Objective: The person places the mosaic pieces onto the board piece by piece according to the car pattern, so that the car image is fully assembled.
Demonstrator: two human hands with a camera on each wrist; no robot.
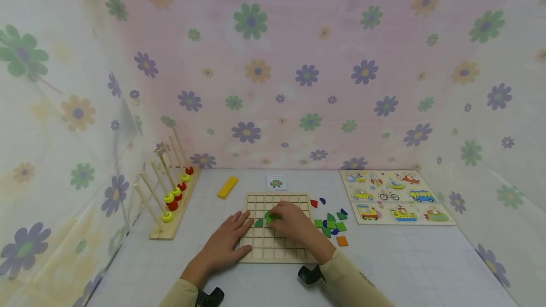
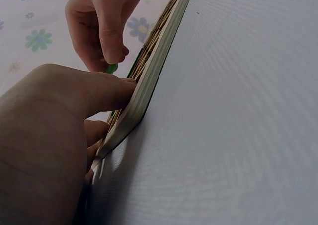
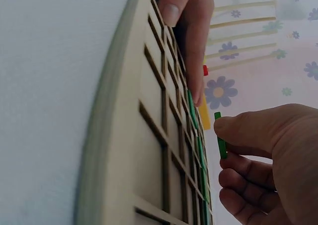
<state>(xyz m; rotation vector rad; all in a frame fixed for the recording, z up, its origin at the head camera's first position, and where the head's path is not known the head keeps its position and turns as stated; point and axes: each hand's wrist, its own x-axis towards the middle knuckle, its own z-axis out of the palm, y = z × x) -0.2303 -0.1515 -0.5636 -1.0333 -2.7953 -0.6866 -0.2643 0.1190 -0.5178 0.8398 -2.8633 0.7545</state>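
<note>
A wooden grid board point(image 1: 277, 257) with square compartments lies on the table. My left hand point(image 1: 228, 240) rests along its left edge with the fingers spread; in the left wrist view the thumb touches the rim. Above the board, my right hand point(image 1: 294, 221) pinches a small flat green piece point(image 3: 220, 135) between thumb and fingers, apart from the grid in the right wrist view. A dark green piece point(image 1: 259, 222) sits in a compartment between the hands. Part of the grid is hidden under the right hand.
Loose green, blue, red and orange pieces point(image 1: 341, 226) lie right of the board. Behind it are a picture card point(image 1: 276, 183) and a yellow block point(image 1: 228, 187). A peg rack with rings point(image 1: 164, 233) stands left; a vehicle puzzle point(image 1: 362, 210) lies right.
</note>
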